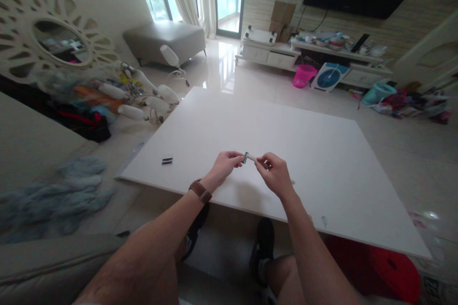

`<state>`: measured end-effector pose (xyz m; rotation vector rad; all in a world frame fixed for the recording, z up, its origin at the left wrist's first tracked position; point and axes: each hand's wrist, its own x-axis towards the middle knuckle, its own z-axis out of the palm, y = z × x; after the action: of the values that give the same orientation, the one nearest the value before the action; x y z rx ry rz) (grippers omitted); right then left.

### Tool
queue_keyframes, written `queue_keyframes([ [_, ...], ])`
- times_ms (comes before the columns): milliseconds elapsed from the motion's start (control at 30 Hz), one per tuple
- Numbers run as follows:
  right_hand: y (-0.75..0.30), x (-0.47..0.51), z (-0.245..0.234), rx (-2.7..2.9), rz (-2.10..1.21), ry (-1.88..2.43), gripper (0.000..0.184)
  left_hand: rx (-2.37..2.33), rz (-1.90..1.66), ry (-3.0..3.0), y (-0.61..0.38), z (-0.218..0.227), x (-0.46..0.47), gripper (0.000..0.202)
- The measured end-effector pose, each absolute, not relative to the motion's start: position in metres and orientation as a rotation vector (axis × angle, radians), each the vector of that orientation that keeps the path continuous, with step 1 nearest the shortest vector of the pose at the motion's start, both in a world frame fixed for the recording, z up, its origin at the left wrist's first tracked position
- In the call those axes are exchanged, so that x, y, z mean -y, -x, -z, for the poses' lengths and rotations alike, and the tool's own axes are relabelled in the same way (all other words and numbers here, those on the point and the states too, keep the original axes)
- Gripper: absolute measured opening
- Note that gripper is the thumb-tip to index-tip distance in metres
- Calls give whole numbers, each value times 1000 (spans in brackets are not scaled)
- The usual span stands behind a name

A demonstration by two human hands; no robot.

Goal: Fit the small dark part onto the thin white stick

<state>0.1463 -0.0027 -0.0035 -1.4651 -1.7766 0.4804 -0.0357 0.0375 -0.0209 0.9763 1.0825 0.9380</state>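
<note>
Above the white table, my left hand [229, 163] pinches a small dark green piece [245, 157] between thumb and fingertips. Its shape is narrow and roughly rectangular, too small to name surely. From the right, my right hand [272, 171] grips a thin white stick-like handle [251, 157], whose left end meets the green piece. Whether the two are joined I cannot tell. On the table to the left lies a small clear pack with two dark strips [167, 161], apart from both hands.
The white table [322, 152] spans the space before me. A small clear item [324, 220] lies near its front edge at right. A lamp with several white shades [157, 105] stands beyond its left edge. A red stool-like object [391, 267] is below right.
</note>
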Motion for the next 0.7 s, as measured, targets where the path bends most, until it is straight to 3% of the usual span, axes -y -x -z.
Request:
queue_keyframes([
  [700,-147,3,5,1734,-428,1475,9,-1092,-931,-989,36,21,-37,17],
])
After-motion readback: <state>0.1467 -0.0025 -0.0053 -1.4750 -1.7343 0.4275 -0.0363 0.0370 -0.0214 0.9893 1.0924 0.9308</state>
